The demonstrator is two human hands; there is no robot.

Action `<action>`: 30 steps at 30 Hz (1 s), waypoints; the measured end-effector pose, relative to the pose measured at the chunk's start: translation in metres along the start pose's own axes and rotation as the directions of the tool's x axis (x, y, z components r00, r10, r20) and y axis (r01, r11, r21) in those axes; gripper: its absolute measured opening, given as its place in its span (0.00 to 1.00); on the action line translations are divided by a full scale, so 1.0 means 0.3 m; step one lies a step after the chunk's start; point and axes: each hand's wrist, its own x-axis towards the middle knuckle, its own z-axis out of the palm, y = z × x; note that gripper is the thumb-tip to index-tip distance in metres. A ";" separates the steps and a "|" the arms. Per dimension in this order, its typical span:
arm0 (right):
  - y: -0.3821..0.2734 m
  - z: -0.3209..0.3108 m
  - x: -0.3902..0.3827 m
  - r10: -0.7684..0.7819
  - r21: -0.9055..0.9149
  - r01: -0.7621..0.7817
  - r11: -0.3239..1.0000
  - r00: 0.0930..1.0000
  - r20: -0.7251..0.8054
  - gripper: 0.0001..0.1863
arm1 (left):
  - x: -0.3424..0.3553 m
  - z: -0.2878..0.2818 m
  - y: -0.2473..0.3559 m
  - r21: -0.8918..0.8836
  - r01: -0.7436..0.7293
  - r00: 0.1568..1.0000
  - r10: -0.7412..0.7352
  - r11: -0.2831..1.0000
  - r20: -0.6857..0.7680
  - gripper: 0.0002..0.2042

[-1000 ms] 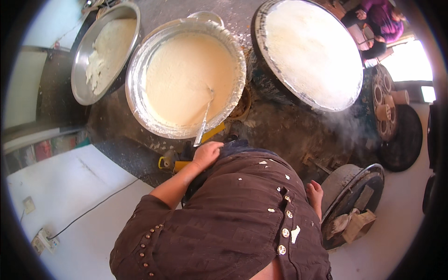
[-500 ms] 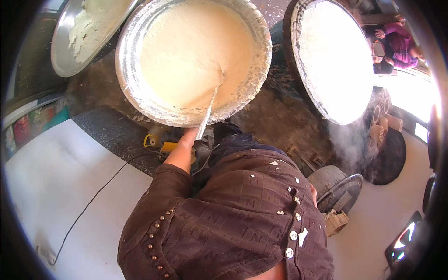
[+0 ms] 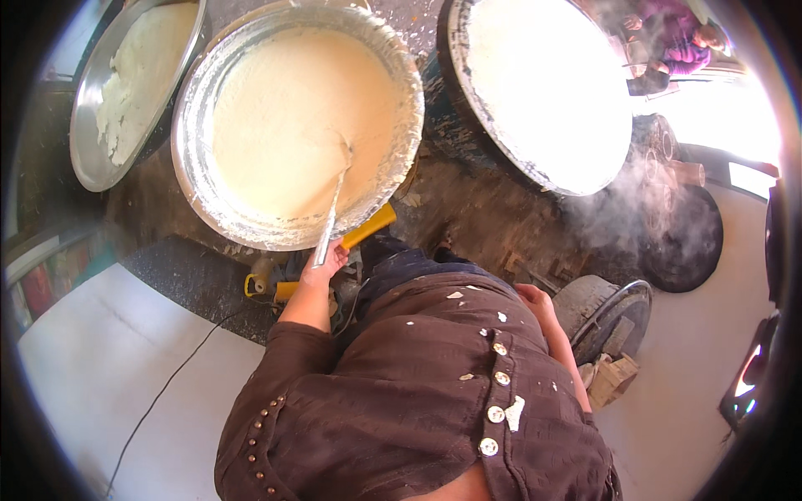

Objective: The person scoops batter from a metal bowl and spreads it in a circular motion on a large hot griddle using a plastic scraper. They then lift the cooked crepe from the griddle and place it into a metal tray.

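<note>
A big metal pot (image 3: 185,159) of pale, thick batter (image 3: 292,117) fills the upper middle of the view. A metal ladle (image 3: 332,209) rests in it, bowl sunk in the batter and handle leaning out over the near rim. Just under that rim, beside the handle's end, is my left hand (image 3: 332,260). Its fingers are curled at the near end of a yellow bar (image 3: 368,226), partly hidden by the rim. My right hand (image 3: 536,302) lies against my right side with its fingers loosely extended, holding nothing.
A large round pan (image 3: 551,92) with a glaring white surface stands at right, steam nearby. A tilted metal tray (image 3: 88,142) with pale residue leans at left. A grey basin (image 3: 585,302), a yellow tool (image 3: 286,291) and a cord (image 3: 171,384) lie lower. Another person (image 3: 687,52) sits far right.
The view has shifted, so the pots appear further left. My right hand has come into fuller view by my side. The yellow bar now shows beside my left hand.
</note>
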 end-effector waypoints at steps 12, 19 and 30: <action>-0.297 -0.202 0.189 -0.697 -0.567 0.493 0.660 0.683 -0.218 0.35 | -0.472 1.008 -0.086 0.581 -0.220 0.915 -0.040 0.783 0.401 0.11; -0.122 -0.368 0.213 -0.556 -0.270 0.490 0.829 0.670 -0.492 0.15 | -0.597 1.280 -0.139 0.484 -0.444 0.857 0.201 0.754 0.474 0.11; 0.326 -0.254 0.228 0.152 0.740 0.377 0.556 0.830 -0.537 0.13 | -0.537 0.617 -0.320 0.458 -0.173 0.966 0.241 0.872 -0.095 0.09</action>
